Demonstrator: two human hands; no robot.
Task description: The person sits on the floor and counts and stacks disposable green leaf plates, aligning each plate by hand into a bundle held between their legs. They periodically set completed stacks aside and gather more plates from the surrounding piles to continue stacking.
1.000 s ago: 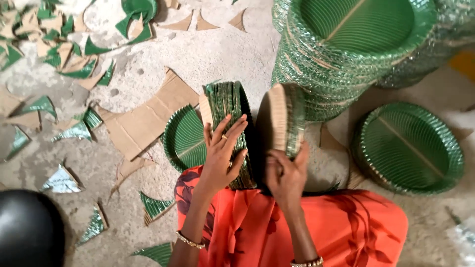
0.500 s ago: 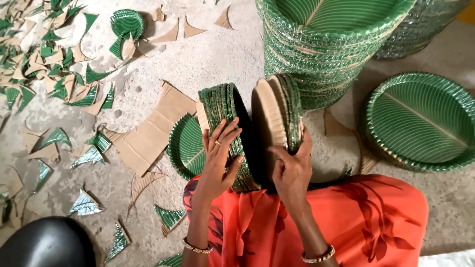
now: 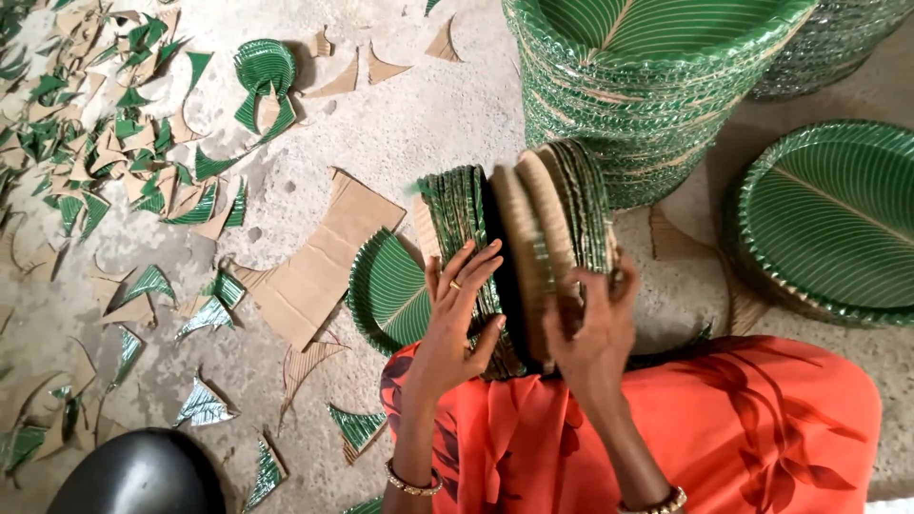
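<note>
A bundle of green leaf-patterned paper plates (image 3: 519, 233) stands on edge in my lap, split into two halves with brown backs showing in the gap. My left hand (image 3: 460, 314) presses flat against the left half, fingers spread, a ring on one finger. My right hand (image 3: 592, 328) grips the right half from below, thumb on its rim. One single green plate (image 3: 386, 290) lies flat on the floor just left of the bundle. Orange cloth (image 3: 724, 438) covers my lap.
A tall stack of green plates (image 3: 647, 86) rises right behind the bundle. A lower stack (image 3: 833, 224) lies at the right. A brown cardboard piece (image 3: 319, 262) and several green and brown offcuts (image 3: 114, 152) litter the concrete floor at left. A black rounded object (image 3: 143, 476) sits bottom left.
The view has shifted, so the stacks and bundle sit higher and more to the right. The gap between the two halves of the bundle has widened slightly; both hands keep their hold.
</note>
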